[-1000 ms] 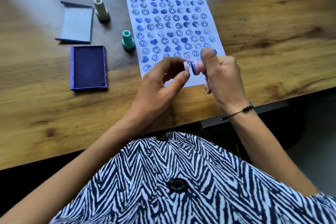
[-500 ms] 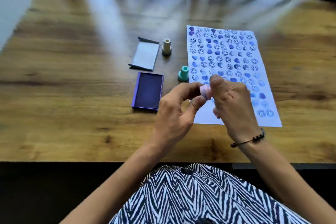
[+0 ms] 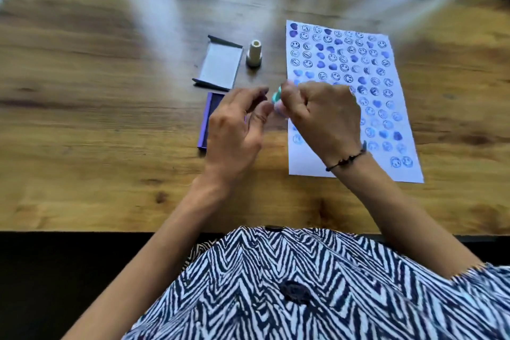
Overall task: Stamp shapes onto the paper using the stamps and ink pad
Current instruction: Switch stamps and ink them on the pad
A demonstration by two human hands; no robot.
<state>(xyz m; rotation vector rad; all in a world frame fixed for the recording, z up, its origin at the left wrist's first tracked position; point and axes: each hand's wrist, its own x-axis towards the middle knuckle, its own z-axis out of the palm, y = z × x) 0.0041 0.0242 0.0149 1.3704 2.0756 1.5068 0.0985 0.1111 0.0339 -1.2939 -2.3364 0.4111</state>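
A white paper (image 3: pixel 397 163) lies on the right of the table, covered with blue smiley and heart prints. My right hand (image 3: pixel 325 116) is closed around a small pink stamp (image 3: pixel 278 111) at the paper's left edge. My left hand (image 3: pixel 237 130) hovers just left of it with its fingers apart; the thumb is close beside the stamp and holds nothing. The purple ink pad (image 3: pixel 204 124) lies open under my left hand, mostly hidden. A teal stamp (image 3: pixel 276 95) peeks out behind my fingers. A cream stamp (image 3: pixel 254 56) stands upright farther back.
The ink pad's grey lid (image 3: pixel 220 66) lies upturned behind the pad, left of the cream stamp. The wooden table (image 3: pixel 96 119) stretches to the left. Its near edge runs just above my striped shirt (image 3: pixel 303 284). A dark window frame borders the far side.
My hands have moved left, from over the paper to its left edge above the ink pad. My left fingers have come off the pink stamp and spread. My view has shifted.
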